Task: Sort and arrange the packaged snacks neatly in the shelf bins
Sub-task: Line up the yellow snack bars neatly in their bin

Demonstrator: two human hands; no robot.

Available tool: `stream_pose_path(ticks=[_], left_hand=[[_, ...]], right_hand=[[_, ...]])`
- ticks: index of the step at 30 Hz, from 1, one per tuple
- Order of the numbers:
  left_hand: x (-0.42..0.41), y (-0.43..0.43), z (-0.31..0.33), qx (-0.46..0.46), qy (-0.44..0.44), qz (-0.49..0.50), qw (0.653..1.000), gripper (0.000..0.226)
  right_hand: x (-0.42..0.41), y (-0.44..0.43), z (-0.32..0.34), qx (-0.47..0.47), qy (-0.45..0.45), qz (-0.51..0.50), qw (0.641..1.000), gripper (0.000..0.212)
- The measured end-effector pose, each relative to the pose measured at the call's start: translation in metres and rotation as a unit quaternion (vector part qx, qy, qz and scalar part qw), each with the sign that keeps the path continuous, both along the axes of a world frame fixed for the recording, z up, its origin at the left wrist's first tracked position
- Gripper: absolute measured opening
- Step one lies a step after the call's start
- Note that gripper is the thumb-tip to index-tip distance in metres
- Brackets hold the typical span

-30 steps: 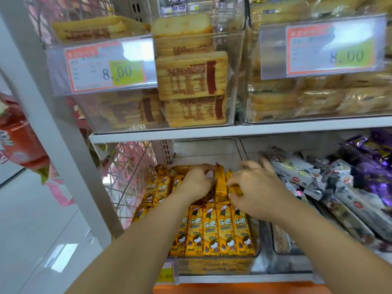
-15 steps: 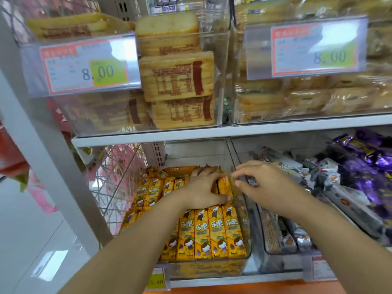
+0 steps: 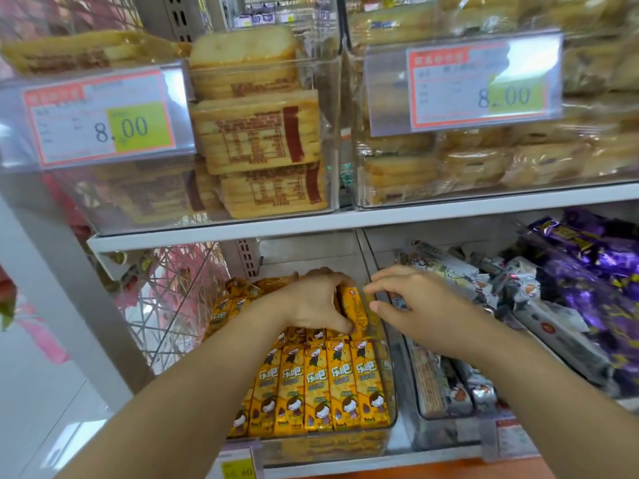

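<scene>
A clear bin (image 3: pixel 389 392) on the lower shelf holds several yellow snack packets (image 3: pixel 328 388) with a cartoon face, lined up upright in a front row. My left hand (image 3: pixel 318 305) reaches deep into the bin and grips one yellow packet (image 3: pixel 354 307) standing on edge, thumb below it and fingers curled over its top. My right hand (image 3: pixel 415 299) hovers just right of that packet with loosely spread fingers and holds nothing. More yellow packets (image 3: pixel 228 305) lie behind my left forearm, partly hidden.
A neighbouring clear bin (image 3: pixel 439 440) holds grey and white wrapped bars (image 3: pixel 449 271); purple packets (image 3: pixel 594 271) lie further right. Above the white shelf board (image 3: pixel 345 219) stand bins of packaged toast slices (image 3: pixel 256 126) with 8.00 price tags (image 3: pixel 100 119). A wire rack (image 3: pixel 173 292) and white upright (image 3: pixel 69 278) stand left.
The view shifted so the shelf sits further left. My right hand let go of the yellow packets and drew back to the right; my left hand closed round the on-edge packet.
</scene>
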State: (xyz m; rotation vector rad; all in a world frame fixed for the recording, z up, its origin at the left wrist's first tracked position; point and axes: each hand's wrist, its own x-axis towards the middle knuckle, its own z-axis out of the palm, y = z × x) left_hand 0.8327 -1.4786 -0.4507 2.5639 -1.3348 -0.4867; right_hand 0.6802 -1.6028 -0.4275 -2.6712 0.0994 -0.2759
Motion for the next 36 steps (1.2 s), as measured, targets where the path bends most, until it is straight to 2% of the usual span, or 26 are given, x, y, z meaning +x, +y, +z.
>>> stream_pose_path(ticks=[3, 4, 7, 10, 12, 14, 16, 18, 23, 26, 28, 31, 33, 36], left_hand=[[0.001, 0.001, -0.003, -0.036, 0.021, 0.012, 0.999, 0.047], [0.001, 0.001, -0.003, -0.024, 0.022, 0.014, 0.999, 0.05], [-0.005, -0.003, -0.003, 0.044, 0.001, -0.002, 0.999, 0.087], [-0.003, -0.002, -0.001, 0.009, 0.01, -0.004, 1.0, 0.105], [0.003, 0.006, -0.002, -0.012, 0.043, 0.004, 0.999, 0.105], [0.002, 0.013, -0.005, -0.036, 0.063, 0.001, 0.997, 0.095], [-0.002, 0.014, -0.01, -0.073, 0.056, -0.006, 0.996, 0.08], [-0.001, 0.013, -0.014, -0.093, 0.044, -0.009, 0.995, 0.075], [0.001, 0.008, -0.013, -0.057, 0.047, 0.03, 0.997, 0.091], [-0.005, 0.0, -0.015, -0.014, 0.026, 0.021, 0.999, 0.091], [-0.007, -0.005, -0.02, -0.02, 0.025, 0.015, 0.999, 0.099], [-0.004, 0.0, -0.024, -0.069, 0.103, 0.024, 0.992, 0.113], [0.001, 0.006, -0.02, -0.11, 0.147, 0.037, 0.982, 0.101], [0.007, 0.012, -0.02, -0.149, 0.046, 0.079, 0.985, 0.062]], right_hand=[[0.001, 0.0, 0.001, 0.001, 0.005, 0.003, 1.0, 0.03], [0.001, 0.0, 0.0, 0.002, 0.006, 0.003, 1.0, 0.03], [0.002, 0.0, 0.0, 0.007, 0.01, 0.0, 1.0, 0.029], [0.001, 0.0, 0.0, 0.006, 0.011, -0.002, 1.0, 0.03], [0.0, 0.0, 0.0, 0.004, 0.014, 0.0, 1.0, 0.031], [0.0, 0.0, 0.001, 0.004, 0.014, 0.001, 1.0, 0.031], [0.0, 0.0, 0.0, 0.004, 0.015, -0.002, 1.0, 0.031], [0.001, 0.001, 0.0, 0.005, 0.015, -0.003, 1.0, 0.031], [0.0, 0.001, 0.0, 0.006, 0.015, 0.0, 1.0, 0.031], [-0.001, 0.001, 0.0, 0.012, 0.019, 0.0, 1.0, 0.03], [-0.001, 0.001, 0.001, 0.016, 0.02, -0.002, 1.0, 0.03], [-0.001, 0.001, 0.0, 0.015, 0.02, -0.003, 1.0, 0.032], [0.0, 0.0, 0.0, 0.014, 0.022, -0.001, 1.0, 0.033], [0.0, 0.0, 0.0, 0.017, 0.021, 0.001, 1.0, 0.033]])
